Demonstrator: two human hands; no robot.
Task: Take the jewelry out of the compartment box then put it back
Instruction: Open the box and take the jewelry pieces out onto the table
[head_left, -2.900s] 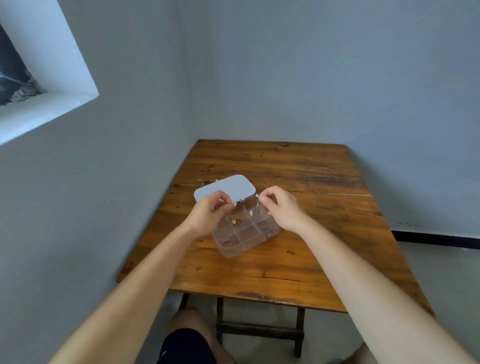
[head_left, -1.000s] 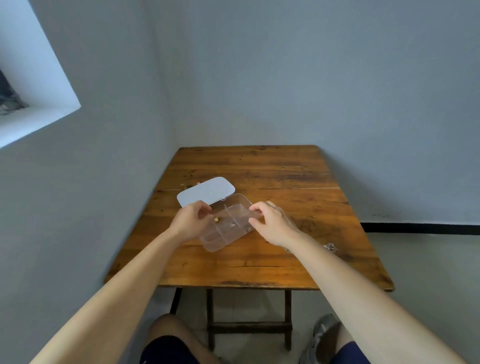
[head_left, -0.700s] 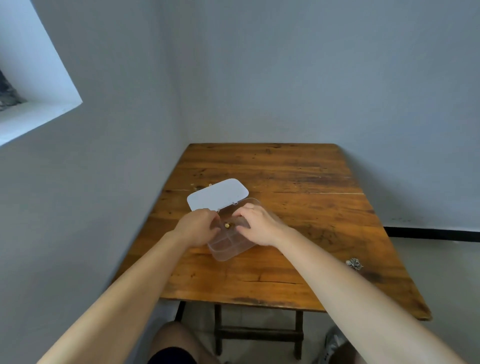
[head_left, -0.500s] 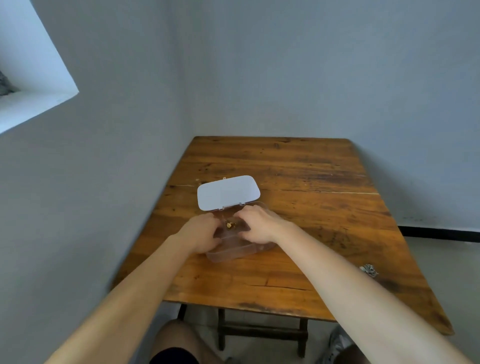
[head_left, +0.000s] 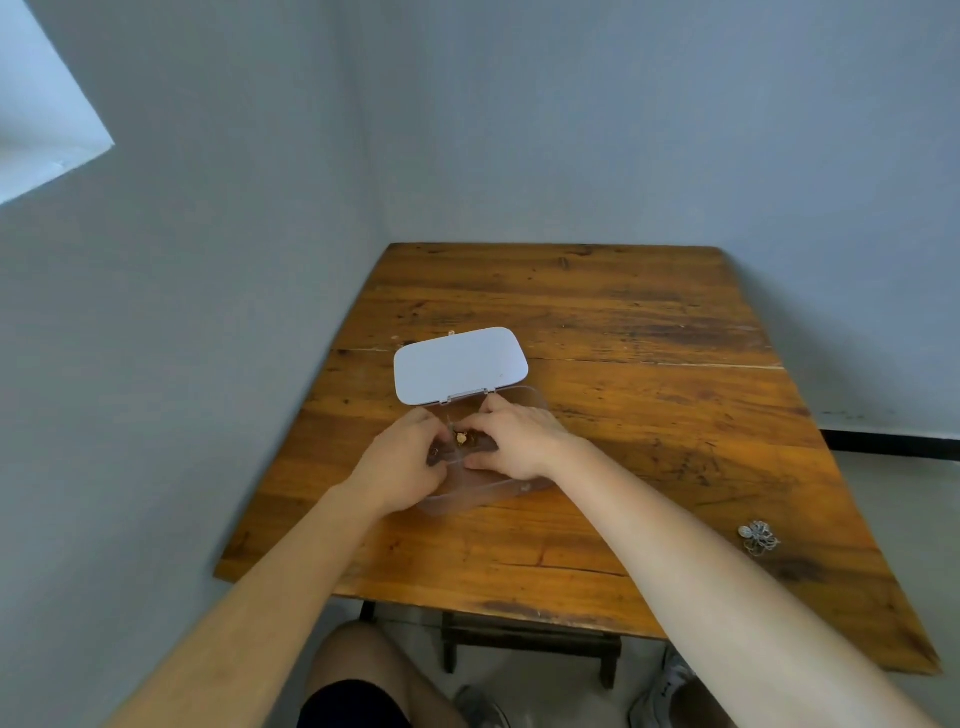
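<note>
Left hand (head_left: 402, 467) at the left end of the clear compartment box (head_left: 483, 491), curled against its wall, fingers bent in toward the middle; whether pinching anything, impossible to tell. Best kept there as a brace, pressing lightly so the light plastic box neither slides nor tips on the wooden table (head_left: 597, 322).

White lid (head_left: 460, 365) open, hinged back and lying flat on the far side, well clear of the work.

Small gold piece (head_left: 461, 439) in a compartment near the box's middle, just between the fingertips of both hands. Judged to be the piece now in hand: better lifted straight up past the dividers with a fingertip pinch than dragged over them.

Right hand (head_left: 511, 441) spread over the right half of the box, fingers curved down into it, thumb at the near wall; grip hidden, so impossible to say if closed on anything.

Silver flower-shaped piece (head_left: 759, 538) already out, lying well apart near the table's right edge. Worth setting further pieces away from that edge.
</note>
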